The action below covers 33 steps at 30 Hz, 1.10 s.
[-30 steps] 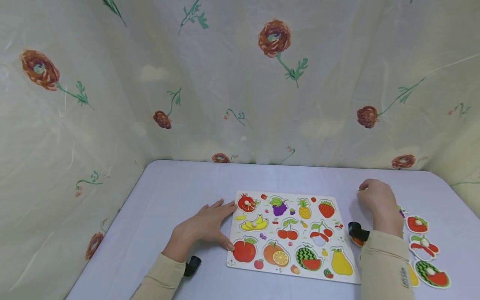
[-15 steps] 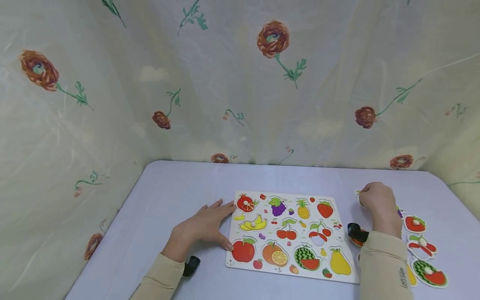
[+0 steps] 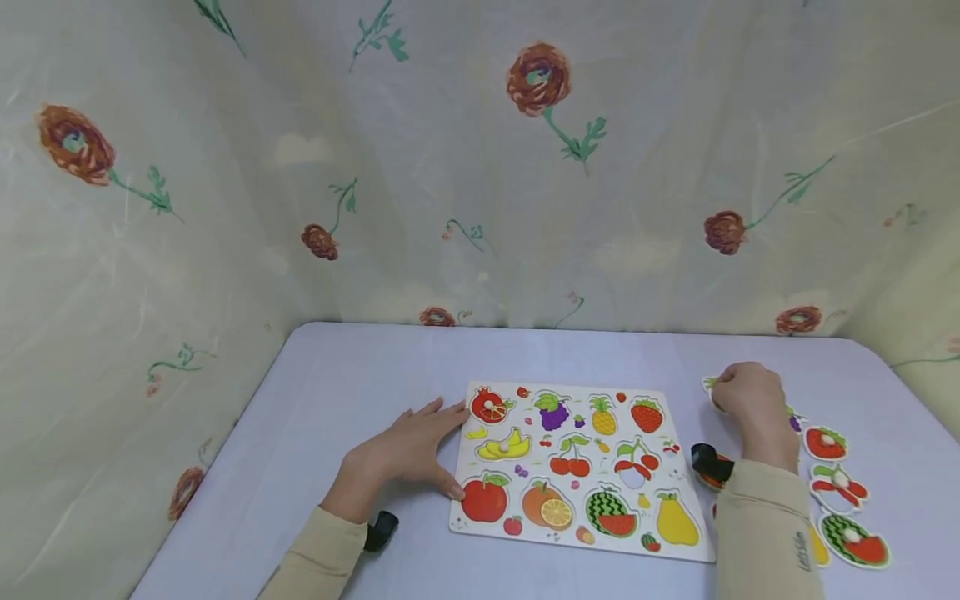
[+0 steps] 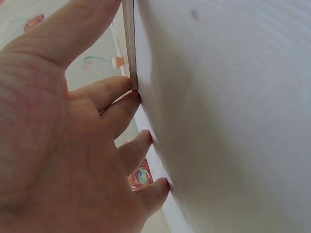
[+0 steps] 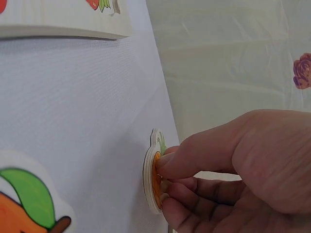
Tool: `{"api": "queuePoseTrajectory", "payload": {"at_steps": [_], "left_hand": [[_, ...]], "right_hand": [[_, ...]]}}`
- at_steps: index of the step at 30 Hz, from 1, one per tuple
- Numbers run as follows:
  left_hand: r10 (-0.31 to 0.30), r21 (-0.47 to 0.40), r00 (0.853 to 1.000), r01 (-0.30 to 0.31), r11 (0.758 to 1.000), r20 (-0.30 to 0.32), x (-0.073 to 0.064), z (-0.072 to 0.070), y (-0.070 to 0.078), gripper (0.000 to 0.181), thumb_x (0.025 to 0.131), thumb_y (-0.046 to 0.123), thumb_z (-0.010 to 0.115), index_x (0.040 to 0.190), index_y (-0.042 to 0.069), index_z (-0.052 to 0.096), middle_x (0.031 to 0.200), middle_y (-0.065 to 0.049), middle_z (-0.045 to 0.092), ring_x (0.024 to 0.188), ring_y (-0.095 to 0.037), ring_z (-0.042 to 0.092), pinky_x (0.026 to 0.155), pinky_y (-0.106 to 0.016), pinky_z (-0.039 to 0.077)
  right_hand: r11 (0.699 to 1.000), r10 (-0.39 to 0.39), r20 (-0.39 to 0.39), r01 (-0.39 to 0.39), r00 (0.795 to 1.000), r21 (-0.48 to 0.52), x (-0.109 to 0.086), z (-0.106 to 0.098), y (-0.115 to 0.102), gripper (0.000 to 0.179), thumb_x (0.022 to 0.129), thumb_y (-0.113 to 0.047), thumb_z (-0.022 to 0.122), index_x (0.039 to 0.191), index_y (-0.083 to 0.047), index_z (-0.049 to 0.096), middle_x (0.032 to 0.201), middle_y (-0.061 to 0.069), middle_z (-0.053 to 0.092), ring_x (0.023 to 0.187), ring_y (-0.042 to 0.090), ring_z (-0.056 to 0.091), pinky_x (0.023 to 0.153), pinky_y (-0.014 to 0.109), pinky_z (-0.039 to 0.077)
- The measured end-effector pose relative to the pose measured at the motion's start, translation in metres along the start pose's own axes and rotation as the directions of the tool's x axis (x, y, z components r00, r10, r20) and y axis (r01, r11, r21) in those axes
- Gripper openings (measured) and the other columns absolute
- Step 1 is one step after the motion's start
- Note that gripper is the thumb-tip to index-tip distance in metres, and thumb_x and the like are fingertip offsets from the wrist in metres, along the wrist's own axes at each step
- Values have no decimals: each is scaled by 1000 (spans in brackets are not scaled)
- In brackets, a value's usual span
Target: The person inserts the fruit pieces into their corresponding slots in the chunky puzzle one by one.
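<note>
A white fruit puzzle board point(image 3: 517, 537) lies on the table. Its pomegranate piece point(image 3: 484, 407) and banana piece point(image 3: 495, 452) sit in their slots, knobs showing. My left hand point(image 3: 401, 450) is spread at the board's left edge; in the left wrist view its fingertips point(image 4: 129, 83) touch that edge. To the right of the board, my right hand point(image 3: 752, 404) pinches a pineapple piece point(image 5: 154, 182) by its knob side, close to the tabletop. Only the leafy tip of that piece shows in the head view; the rest is hidden by the hand.
Right of the board lie loose knobbed pieces: a strawberry point(image 3: 817, 446), cherries point(image 3: 828, 497), a watermelon point(image 3: 870, 550) and a partly hidden pear point(image 3: 819, 550). An orange piece point(image 5: 22, 211) lies near my right wrist. A floral curtain point(image 3: 480, 167) hangs behind the table.
My right hand stays in nearly the same place, and more of the pineapple piece's leafy tip shows from behind it. The left hand keeps its place at the board; the head view shifts slightly.
</note>
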<state>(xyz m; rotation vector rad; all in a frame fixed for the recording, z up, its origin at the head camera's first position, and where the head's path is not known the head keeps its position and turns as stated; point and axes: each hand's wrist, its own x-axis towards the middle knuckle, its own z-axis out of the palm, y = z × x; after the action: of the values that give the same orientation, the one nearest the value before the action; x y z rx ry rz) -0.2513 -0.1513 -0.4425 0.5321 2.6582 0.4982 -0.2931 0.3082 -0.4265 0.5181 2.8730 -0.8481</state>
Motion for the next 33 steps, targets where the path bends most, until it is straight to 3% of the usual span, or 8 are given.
{"api": "queuePoseTrajectory", "payload": {"at_steps": [6,14,23,33], "left_hand": [[-5,-2,1000,5,1000,-1,-3,1,-2,108,65,52,88,155,24,36,164,6,30,155,-27,16,124,-59,17],[-2,-3,1000,2,1000,-3,-3,1,-5,108,65,53,88,155,24,35,164,6,30,155,-28,16,124,-60,18],[2,-4,1000,-2,1000,3,-1,2,-3,109,65,52,88,155,23,35,164,6,30,156,-28,15,124,-60,17],[8,12,1000,-8,1000,-3,2,2,-1,109,64,53,88,155,24,35,164,6,30,155,-28,15,124,-60,18]], "right_hand": [[1000,0,12,0,1000,14,1,4,-3,35,89,-11,54,116,9,62,108,28,58,88,34,50,64,35,40],[998,-56,-23,56,998,-7,1,3,-3,33,85,-10,56,110,10,65,101,27,61,85,33,52,60,31,40],[1000,-19,11,18,1000,18,-1,2,-2,34,88,-14,58,113,9,63,106,27,59,90,34,51,67,35,44],[999,-40,31,40,999,17,-4,0,-13,27,89,-16,61,104,6,64,96,20,59,90,32,50,69,34,44]]}}
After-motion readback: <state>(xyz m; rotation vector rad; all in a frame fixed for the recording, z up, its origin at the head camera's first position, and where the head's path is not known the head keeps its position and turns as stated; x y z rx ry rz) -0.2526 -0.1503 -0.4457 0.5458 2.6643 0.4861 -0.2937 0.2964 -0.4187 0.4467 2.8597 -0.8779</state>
